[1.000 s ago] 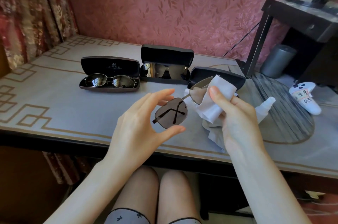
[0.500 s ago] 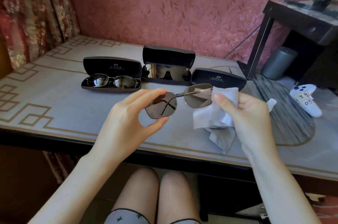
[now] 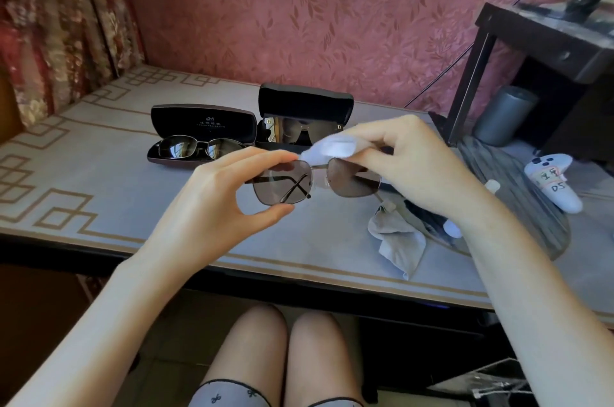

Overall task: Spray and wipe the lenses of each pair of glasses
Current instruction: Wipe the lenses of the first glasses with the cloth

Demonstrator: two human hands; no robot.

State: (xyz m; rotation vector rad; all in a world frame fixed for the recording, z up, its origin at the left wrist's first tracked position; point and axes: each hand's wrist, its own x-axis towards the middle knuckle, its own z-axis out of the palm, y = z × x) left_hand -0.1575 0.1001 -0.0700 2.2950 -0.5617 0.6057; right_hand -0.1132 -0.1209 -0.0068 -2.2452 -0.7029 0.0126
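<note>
Left hand (image 3: 216,204) pinches brown-tinted metal-framed sunglasses (image 3: 275,182); right hand (image 3: 408,167) pinches white cloth (image 3: 332,147) to one lens (hard rubbing could twist the frame).

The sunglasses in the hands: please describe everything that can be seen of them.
The sunglasses have squarish, brown-tinted, see-through lenses in a thin dark frame that looks like metal. The temples are folded and cross behind one lens. The pair is held roughly level above the table, lenses facing the camera. The left hand pinches the outer edge of one lens between thumb and fingers. The right hand holds a white cloth against the upper rim of the other lens.
</note>
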